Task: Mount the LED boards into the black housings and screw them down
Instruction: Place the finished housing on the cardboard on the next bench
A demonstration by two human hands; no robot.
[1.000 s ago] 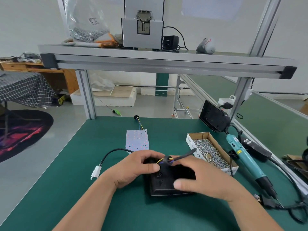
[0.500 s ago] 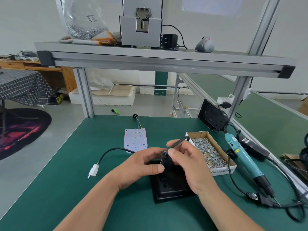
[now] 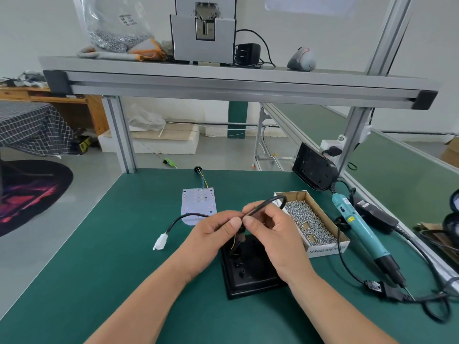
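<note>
L hand [image 3: 211, 234] + R hand [image 3: 273, 240] pinch blk cable [image 3: 264, 204] above housing [image 3: 250, 276]; box [image 3: 325, 248] holds screws [image 3: 305, 219].

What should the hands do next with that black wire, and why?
Probably draw the black wire a little further through the black housing. Both the left hand and the right hand pinch it just above the housing, and thin coloured wires run down into it, so threading looks unfinished. The screwdriver lies untouched.
</note>
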